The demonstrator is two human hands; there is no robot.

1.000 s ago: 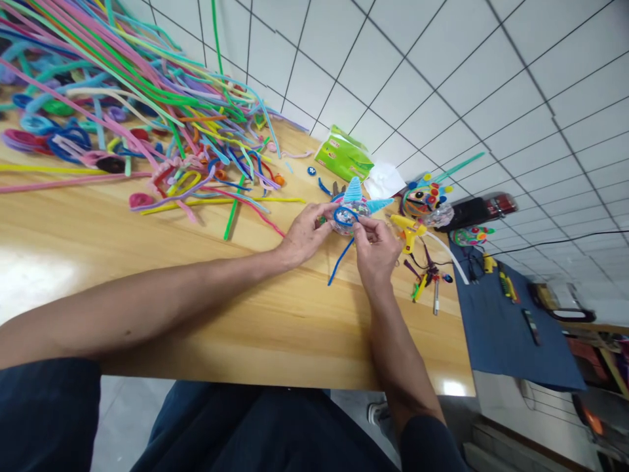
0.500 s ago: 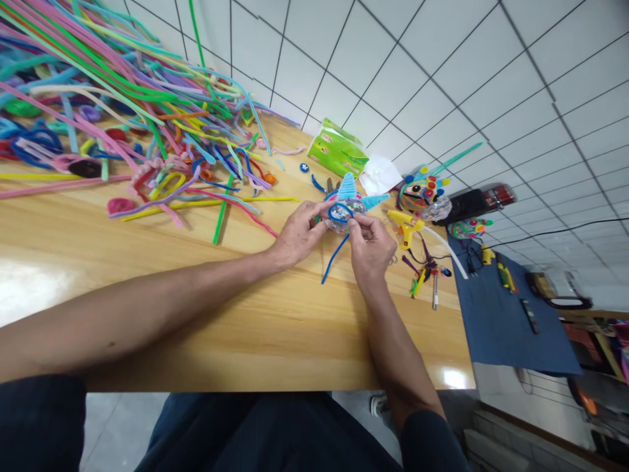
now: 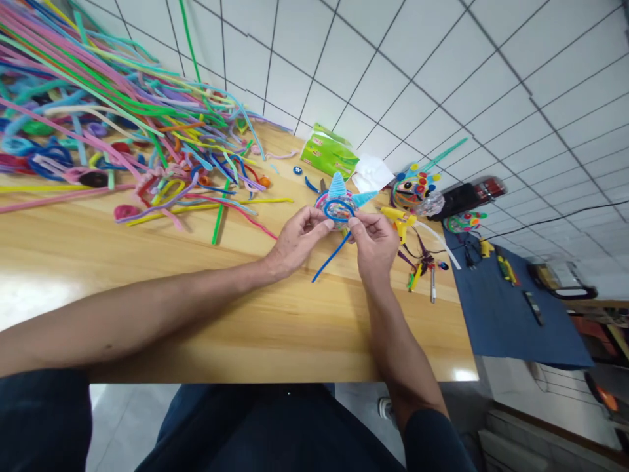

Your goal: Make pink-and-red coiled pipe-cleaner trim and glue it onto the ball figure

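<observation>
The blue pipe cleaner [image 3: 331, 257] has swung its tail toward the left hand [image 3: 296, 241]. Fingers there and on the right hand [image 3: 377, 246] pinch its loop between them, before the blue-eared ornament [image 3: 337, 188]; shaping seems underway, calling for a steady pinch.

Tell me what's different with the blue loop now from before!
The blue loop moved slightly right against the light-blue-eared craft piece and looks a bit bigger. Its tail slants more. Nothing was let go: left hand and right hand still hold the loop. The glue gun and green pack stayed put.
</observation>
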